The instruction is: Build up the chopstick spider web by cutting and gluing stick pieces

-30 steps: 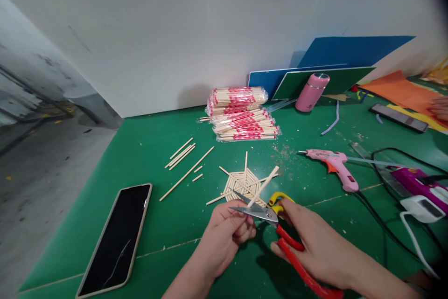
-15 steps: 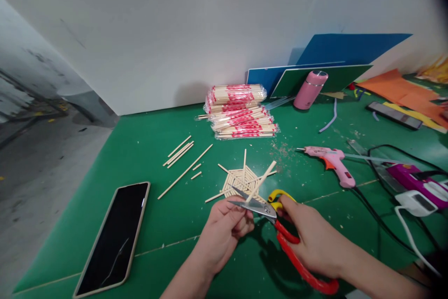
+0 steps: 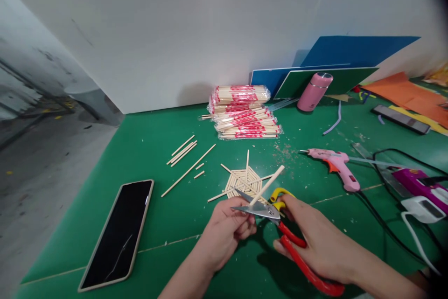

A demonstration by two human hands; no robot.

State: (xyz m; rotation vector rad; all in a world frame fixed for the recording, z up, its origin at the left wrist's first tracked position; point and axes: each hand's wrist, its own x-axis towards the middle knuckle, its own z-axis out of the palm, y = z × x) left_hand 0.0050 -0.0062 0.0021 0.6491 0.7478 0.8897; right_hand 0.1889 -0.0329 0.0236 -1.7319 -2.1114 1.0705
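Observation:
My left hand (image 3: 229,231) is closed on a thin wooden stick (image 3: 269,184), which slants up to the right from my fingers. My right hand (image 3: 313,238) grips scissors (image 3: 261,208) with red and yellow handles. Their parted blades lie on either side of the stick, close to my left fingertips. Just behind the blades, a spiderweb-shaped piece made of sticks (image 3: 241,180) lies flat on the green table (image 3: 182,261), partly covered by the stick and blades.
Loose sticks (image 3: 189,170) and short cut pieces lie left of the web. A phone (image 3: 117,236) is at front left. Bagged stick bundles (image 3: 243,112) lie at the wall. On the right are a pink bottle (image 3: 315,92), a pink glue gun (image 3: 334,163) and cables.
The whole scene has shifted slightly right in view. The stick between the scissor blades has tilted a little further right; both hands keep their hold.

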